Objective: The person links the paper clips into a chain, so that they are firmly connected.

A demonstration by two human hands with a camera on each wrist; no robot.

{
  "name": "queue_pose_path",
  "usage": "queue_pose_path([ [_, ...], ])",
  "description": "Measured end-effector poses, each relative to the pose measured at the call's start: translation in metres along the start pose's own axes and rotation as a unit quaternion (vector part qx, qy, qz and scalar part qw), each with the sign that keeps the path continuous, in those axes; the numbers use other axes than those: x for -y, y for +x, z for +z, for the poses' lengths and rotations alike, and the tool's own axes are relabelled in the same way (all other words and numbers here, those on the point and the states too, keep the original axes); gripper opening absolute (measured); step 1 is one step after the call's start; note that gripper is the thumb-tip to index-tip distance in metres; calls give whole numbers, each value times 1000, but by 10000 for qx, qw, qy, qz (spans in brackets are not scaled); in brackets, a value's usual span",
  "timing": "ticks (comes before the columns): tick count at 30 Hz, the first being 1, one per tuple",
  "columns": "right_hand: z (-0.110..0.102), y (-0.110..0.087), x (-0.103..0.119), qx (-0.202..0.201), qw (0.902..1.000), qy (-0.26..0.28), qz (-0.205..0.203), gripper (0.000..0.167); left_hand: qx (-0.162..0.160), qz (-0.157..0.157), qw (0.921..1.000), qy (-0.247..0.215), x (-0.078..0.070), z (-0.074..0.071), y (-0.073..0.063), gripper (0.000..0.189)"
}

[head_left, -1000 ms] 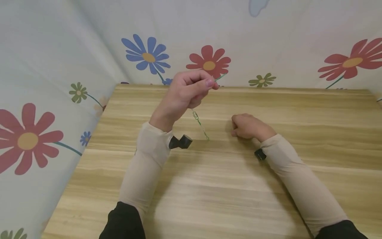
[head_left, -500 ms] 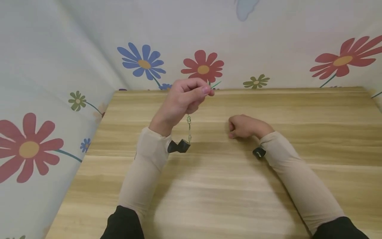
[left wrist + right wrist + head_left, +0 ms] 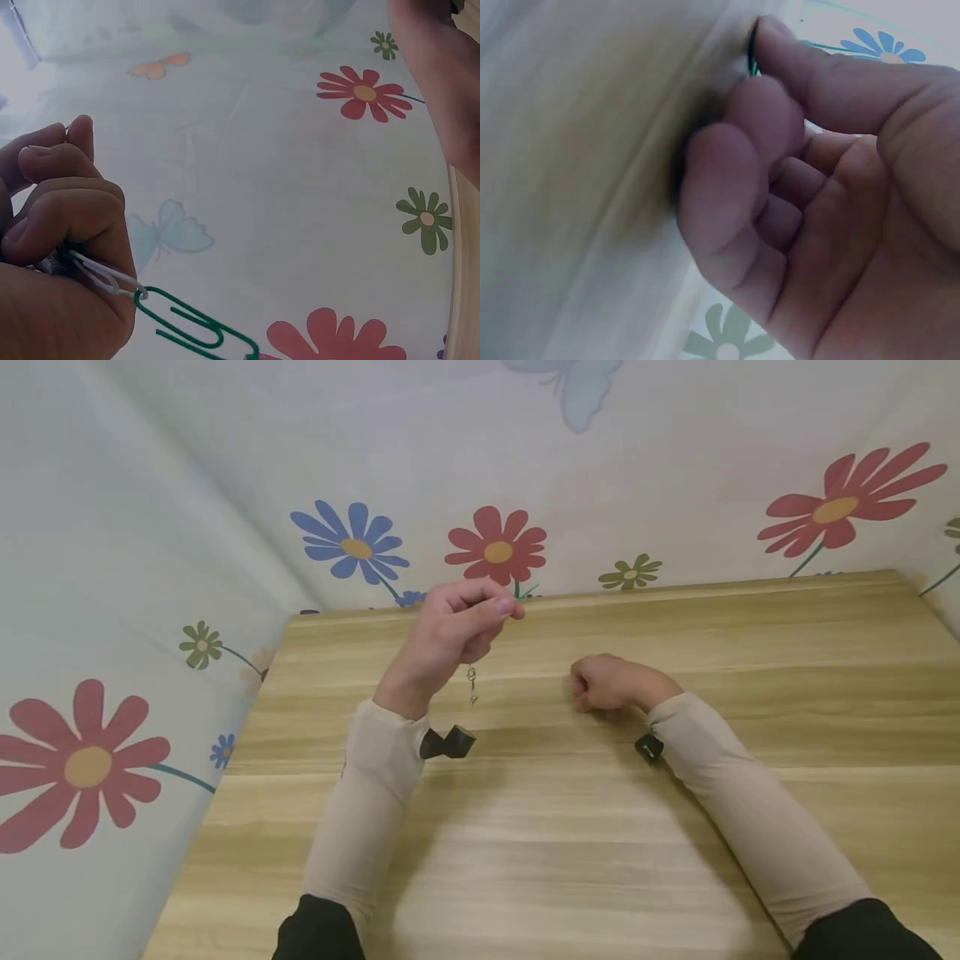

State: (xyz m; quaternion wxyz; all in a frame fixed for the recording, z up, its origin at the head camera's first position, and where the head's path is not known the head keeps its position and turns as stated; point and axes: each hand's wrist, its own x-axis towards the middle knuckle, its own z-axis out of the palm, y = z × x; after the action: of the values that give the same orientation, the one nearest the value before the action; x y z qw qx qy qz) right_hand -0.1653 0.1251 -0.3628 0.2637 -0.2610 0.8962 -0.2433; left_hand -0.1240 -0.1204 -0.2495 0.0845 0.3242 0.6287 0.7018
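My left hand [image 3: 450, 631] is raised above the wooden table [image 3: 525, 827], its fingers curled round a chain of paper clips [image 3: 472, 681]. The chain dangles below the palm; a green clip [image 3: 195, 322] linked to a white one shows in the left wrist view. A thin green wire end [image 3: 528, 592] sticks out past the thumb and forefinger. Lower and to the right, my right hand [image 3: 618, 683] rests at the tabletop with curled fingers. In the right wrist view its thumb and forefinger pinch a green wire piece [image 3: 752, 56], seemingly a paper clip, mostly hidden.
A pale curtain [image 3: 675, 460] printed with flowers and butterflies hangs behind the table and along its left side. Black wrist cameras stick out from the left cuff [image 3: 450, 743] and the right cuff [image 3: 648, 747].
The dangling chain has swung leftward and now hangs nearly straight under the left hand. The head view has tilted upward, so the scene sits lower. The right hand stays at the same spot on the table.
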Motion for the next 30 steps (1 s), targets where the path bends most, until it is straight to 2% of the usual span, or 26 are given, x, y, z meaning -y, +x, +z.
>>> queue_pose_path([
  [5,0,-1,1,-265,9979,-585,-12,10,-84,4,10000,-52,0,-1,-4,18],
  [10,0,0,4,-33,9996,-194,217,9,25,22,10000,-62,-1,-1,-2,17],
  [13,0,1,4,-9,9995,-148,288,9,116,49,9999,-79,0,0,-1,16],
  [18,0,0,-2,61,9998,-96,132,10,166,61,9998,-113,3,1,1,17],
  [20,-1,-2,-4,-3,9996,267,-92,10,167,31,9998,-126,4,2,0,18],
  [22,-5,-6,-4,-115,9941,994,-413,9,170,-4,9998,-135,5,3,0,19],
  [23,-8,-10,-2,-191,9865,1500,-633,7,180,-15,9998,-130,6,4,0,19],
  [24,-11,-14,0,-309,9736,2078,-894,6,187,-20,9998,-102,5,6,0,19],
  [25,-15,-19,4,-415,9557,2667,-1175,5,201,-7,9998,-71,5,7,0,18],
  [26,-19,-24,9,-528,9353,3178,-1461,4,220,4,9998,-27,5,9,0,18],
  [28,-27,-35,20,-737,8880,4016,-2115,4,280,-4,9996,61,4,12,1,16],
  [30,-33,-45,32,-976,8427,4527,-2748,7,365,9,9991,220,2,16,2,15],
])
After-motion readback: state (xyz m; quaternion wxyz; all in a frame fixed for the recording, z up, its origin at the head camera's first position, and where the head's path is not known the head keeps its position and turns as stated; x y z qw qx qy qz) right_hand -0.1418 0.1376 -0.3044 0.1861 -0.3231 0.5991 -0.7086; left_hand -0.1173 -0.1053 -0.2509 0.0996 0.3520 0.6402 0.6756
